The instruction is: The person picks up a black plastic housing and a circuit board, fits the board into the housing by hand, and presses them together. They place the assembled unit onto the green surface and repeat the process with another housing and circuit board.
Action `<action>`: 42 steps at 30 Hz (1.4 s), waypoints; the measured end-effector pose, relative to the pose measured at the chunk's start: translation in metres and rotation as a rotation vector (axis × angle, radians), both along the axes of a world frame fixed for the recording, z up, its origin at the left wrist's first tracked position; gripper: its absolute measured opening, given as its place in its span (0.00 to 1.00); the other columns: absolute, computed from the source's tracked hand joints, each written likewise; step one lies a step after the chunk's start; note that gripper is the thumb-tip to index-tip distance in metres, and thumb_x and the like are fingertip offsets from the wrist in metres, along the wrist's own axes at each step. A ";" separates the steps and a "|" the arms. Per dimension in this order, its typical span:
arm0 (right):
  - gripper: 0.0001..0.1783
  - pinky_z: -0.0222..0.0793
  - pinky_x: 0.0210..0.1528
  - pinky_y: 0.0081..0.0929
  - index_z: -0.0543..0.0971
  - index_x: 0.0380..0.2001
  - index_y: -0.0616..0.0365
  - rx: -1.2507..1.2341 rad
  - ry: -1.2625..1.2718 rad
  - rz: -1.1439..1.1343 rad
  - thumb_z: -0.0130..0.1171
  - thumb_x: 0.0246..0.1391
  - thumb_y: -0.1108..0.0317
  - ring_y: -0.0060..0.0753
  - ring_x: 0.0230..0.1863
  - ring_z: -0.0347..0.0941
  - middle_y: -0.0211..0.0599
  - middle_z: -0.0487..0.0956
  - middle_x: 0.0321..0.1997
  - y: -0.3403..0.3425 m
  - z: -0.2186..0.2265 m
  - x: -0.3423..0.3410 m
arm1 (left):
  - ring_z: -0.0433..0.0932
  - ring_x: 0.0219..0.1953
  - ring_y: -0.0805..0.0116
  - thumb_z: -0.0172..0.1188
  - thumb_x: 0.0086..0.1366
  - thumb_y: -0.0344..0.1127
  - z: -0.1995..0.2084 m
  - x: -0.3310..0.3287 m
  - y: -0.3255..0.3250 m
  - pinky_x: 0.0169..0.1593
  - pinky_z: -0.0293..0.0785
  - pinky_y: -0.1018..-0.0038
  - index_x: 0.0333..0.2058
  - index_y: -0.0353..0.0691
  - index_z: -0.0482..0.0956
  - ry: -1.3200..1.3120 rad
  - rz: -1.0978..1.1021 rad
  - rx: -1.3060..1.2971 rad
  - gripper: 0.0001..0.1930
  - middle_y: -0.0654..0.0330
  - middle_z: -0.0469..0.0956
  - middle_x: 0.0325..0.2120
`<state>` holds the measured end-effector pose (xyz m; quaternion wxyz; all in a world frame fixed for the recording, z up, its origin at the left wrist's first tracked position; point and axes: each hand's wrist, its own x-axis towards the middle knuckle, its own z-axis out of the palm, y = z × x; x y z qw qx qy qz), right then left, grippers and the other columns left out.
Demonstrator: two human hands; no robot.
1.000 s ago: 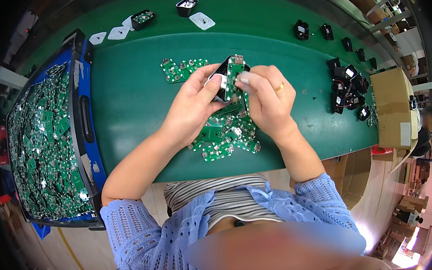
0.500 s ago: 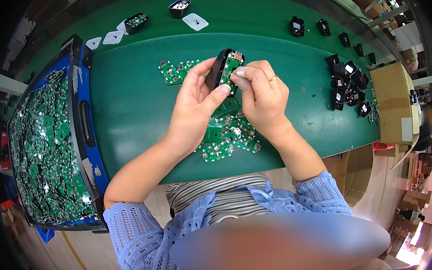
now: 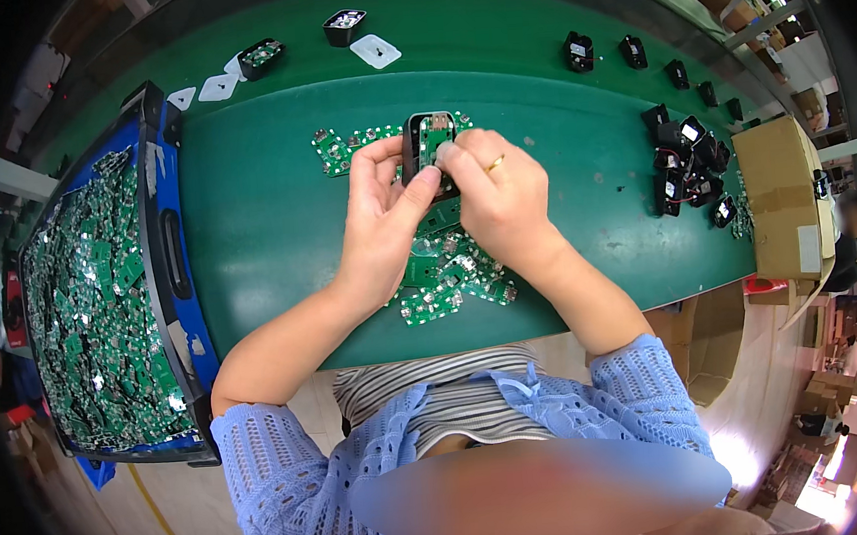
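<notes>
Green board point(image 3: 433, 140) sits in the black shell point(image 3: 427, 150), raised above the mat point(image 3: 265, 209). My left hand point(image 3: 377, 216) grips the shell's side to steady it; my right hand point(image 3: 503, 198) pinches down on the board, seating it (I judge). Loose boards point(image 3: 449, 276) lie beneath.

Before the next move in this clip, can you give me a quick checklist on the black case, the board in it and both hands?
1. Left hand grips the black case: ok.
2. Right hand presses on the green circuit board in the case: ok.
3. Board fully seated in the case: cannot tell.
4. Spare boards lie on the green table under the hands: ok.
5. Blue bin of boards at the left: ok.
</notes>
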<state>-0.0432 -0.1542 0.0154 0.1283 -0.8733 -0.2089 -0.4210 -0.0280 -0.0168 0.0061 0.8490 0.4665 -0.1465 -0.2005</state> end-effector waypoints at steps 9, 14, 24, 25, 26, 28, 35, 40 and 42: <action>0.17 0.67 0.26 0.22 0.70 0.38 0.62 0.617 0.329 0.099 0.58 0.42 0.72 0.31 0.28 0.68 0.35 0.69 0.35 -0.006 -0.001 0.003 | 0.68 0.44 0.74 0.49 0.63 0.34 0.009 0.026 -0.009 0.42 0.69 0.74 0.48 0.37 0.60 0.138 -0.040 0.023 0.16 0.60 0.67 0.44; 0.20 0.65 0.33 0.20 0.69 0.44 0.62 0.951 0.657 0.182 0.58 0.45 0.71 0.22 0.37 0.65 0.34 0.66 0.41 -0.027 0.008 0.020 | 0.69 0.39 0.78 0.49 0.62 0.33 0.018 0.051 -0.034 0.38 0.66 0.80 0.45 0.35 0.65 0.015 0.036 0.216 0.14 0.62 0.72 0.38; 0.18 0.66 0.36 0.23 0.71 0.39 0.61 1.115 0.689 0.026 0.59 0.41 0.77 0.23 0.35 0.65 0.30 0.66 0.39 -0.082 0.009 0.073 | 0.71 0.37 0.78 0.48 0.63 0.33 0.001 0.115 -0.107 0.38 0.70 0.78 0.43 0.37 0.66 -0.225 0.042 0.296 0.11 0.64 0.73 0.35; 0.18 0.66 0.36 0.23 0.71 0.39 0.61 1.120 0.685 0.017 0.59 0.41 0.77 0.23 0.35 0.65 0.30 0.66 0.39 -0.088 0.006 0.077 | 0.71 0.37 0.78 0.48 0.63 0.33 -0.002 0.119 -0.114 0.38 0.70 0.78 0.43 0.37 0.66 -0.225 0.031 0.296 0.11 0.64 0.73 0.35; 0.17 0.66 0.36 0.23 0.71 0.39 0.61 1.127 0.686 -0.002 0.59 0.41 0.77 0.23 0.35 0.65 0.30 0.66 0.40 -0.093 0.001 0.082 | 0.71 0.36 0.78 0.48 0.63 0.33 -0.005 0.123 -0.121 0.38 0.70 0.78 0.43 0.37 0.66 -0.220 0.041 0.312 0.11 0.64 0.73 0.35; 0.17 0.66 0.36 0.24 0.71 0.39 0.61 1.139 0.686 -0.027 0.59 0.41 0.77 0.23 0.34 0.65 0.30 0.66 0.40 -0.103 -0.003 0.091 | 0.71 0.36 0.78 0.49 0.62 0.34 -0.008 0.130 -0.132 0.37 0.69 0.78 0.43 0.38 0.66 -0.218 0.045 0.337 0.12 0.64 0.74 0.35; 0.21 0.59 0.37 0.18 0.70 0.46 0.56 1.207 0.695 0.047 0.59 0.46 0.69 0.17 0.32 0.65 0.29 0.72 0.32 -0.135 -0.007 0.108 | 0.74 0.33 0.75 0.52 0.61 0.36 -0.005 0.169 -0.148 0.37 0.74 0.77 0.43 0.33 0.66 -0.270 -0.161 0.425 0.15 0.59 0.75 0.31; 0.22 0.65 0.39 0.28 0.71 0.44 0.55 0.864 0.629 -0.153 0.61 0.44 0.63 0.28 0.36 0.69 0.33 0.72 0.36 -0.156 -0.024 0.127 | 0.74 0.30 0.75 0.54 0.59 0.37 -0.018 0.184 -0.165 0.35 0.73 0.78 0.40 0.31 0.69 -0.305 -0.061 0.539 0.15 0.58 0.75 0.29; 0.26 0.65 0.43 0.32 0.72 0.44 0.54 0.301 0.285 -0.448 0.62 0.42 0.54 0.36 0.43 0.68 0.38 0.71 0.42 -0.159 -0.025 0.133 | 0.75 0.30 0.69 0.58 0.53 0.38 -0.036 0.217 -0.166 0.34 0.70 0.75 0.36 0.27 0.73 -0.433 0.111 0.681 0.17 0.53 0.77 0.27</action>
